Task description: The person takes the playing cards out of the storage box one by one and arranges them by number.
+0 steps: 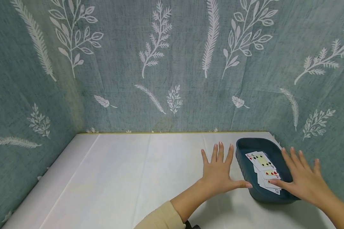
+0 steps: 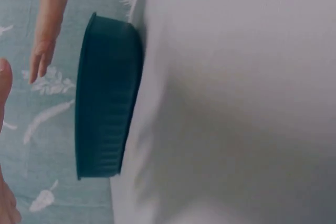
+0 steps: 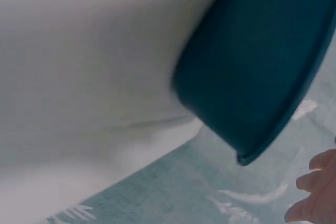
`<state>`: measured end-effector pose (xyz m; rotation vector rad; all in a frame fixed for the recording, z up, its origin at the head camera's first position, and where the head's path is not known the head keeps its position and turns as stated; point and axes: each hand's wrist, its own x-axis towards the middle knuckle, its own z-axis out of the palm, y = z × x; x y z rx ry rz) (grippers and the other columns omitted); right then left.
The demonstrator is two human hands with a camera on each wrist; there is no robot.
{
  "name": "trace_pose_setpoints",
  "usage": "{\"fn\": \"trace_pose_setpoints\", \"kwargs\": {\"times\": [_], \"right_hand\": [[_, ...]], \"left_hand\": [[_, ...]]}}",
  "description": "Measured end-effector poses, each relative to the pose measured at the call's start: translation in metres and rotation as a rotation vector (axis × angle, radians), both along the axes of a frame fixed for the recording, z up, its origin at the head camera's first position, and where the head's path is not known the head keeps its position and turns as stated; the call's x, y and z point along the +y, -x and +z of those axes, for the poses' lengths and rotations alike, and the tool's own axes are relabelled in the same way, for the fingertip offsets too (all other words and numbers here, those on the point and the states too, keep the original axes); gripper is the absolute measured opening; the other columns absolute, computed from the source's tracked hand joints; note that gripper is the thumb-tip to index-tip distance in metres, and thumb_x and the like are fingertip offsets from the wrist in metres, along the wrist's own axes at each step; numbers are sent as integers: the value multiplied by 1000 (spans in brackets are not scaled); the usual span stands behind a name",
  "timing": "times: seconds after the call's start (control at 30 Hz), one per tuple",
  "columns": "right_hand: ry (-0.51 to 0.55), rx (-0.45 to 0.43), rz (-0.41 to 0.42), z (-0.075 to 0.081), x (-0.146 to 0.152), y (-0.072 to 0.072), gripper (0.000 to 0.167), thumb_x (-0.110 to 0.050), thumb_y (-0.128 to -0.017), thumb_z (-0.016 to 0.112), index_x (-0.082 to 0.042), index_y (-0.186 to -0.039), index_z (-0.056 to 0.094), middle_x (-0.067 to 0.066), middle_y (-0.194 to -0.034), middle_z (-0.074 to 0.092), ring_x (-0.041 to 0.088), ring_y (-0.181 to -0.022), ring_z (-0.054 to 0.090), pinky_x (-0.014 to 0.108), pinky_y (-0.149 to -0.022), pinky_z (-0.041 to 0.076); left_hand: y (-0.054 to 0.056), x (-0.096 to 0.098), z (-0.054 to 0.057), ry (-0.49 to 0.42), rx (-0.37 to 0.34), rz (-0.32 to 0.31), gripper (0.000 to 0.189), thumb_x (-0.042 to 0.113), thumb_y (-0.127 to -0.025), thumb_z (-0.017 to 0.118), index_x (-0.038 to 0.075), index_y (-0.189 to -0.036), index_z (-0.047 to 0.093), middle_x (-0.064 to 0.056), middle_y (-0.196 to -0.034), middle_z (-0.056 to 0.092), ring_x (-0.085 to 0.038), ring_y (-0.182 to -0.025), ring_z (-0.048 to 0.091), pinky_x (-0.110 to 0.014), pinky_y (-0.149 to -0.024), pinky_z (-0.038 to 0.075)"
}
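The left hand (image 1: 218, 175) hovered by the near left side of a dark teal, rounded rectangular bin (image 1: 272, 197) and the right hand (image 1: 308, 181) by its right side, fingers spread apart on both, while white, red-and-black-printed playing cards (image 1: 264, 166) lay inside it on the white tabletop's (image 1: 103, 171) right.

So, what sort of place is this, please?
Perhaps a curtained tabletop booth: leaf-patterned fabric on three visible sides, a white-covered table, and a teal basin holding playing cards.
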<state>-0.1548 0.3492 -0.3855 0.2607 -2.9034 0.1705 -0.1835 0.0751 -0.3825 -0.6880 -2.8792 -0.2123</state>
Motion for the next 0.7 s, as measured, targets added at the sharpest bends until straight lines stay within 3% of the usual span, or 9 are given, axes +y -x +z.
{"fn": "trace_pose_setpoints", "kwargs": {"times": [0.3, 0.47, 0.7], "right_hand": [[92, -16, -10, -13, 13, -6, 111, -55, -81, 65, -15, -151, -12, 31, -152, -6, 48, -139, -11, 68, -99, -19], [196, -12, 87, -21, 26, -9, 108, -45, -83, 68, -15, -152, -9, 32, -151, -9, 43, -139, -18, 67, -100, -19], [443, -113, 206, -29, 44, -7, 104, -27, -85, 69, -15, -152, -9, 32, -151, -15, 49, -135, -22, 70, -95, -21]], "left_hand": [[-3, 12, -11, -47, -20, -3, 120, 90, -65, 42, 24, -152, -6, -9, -159, 5, -26, -146, 5, -64, -108, 14], [-4, 19, -17, -113, -25, -34, 119, 87, -68, 46, 23, -152, -9, -10, -159, 6, -25, -146, 7, -63, -109, 15], [-5, 27, -28, -194, -41, -75, 120, 83, -69, 51, 25, -149, -15, -9, -159, 4, -25, -145, 9, -60, -109, 19]]}}
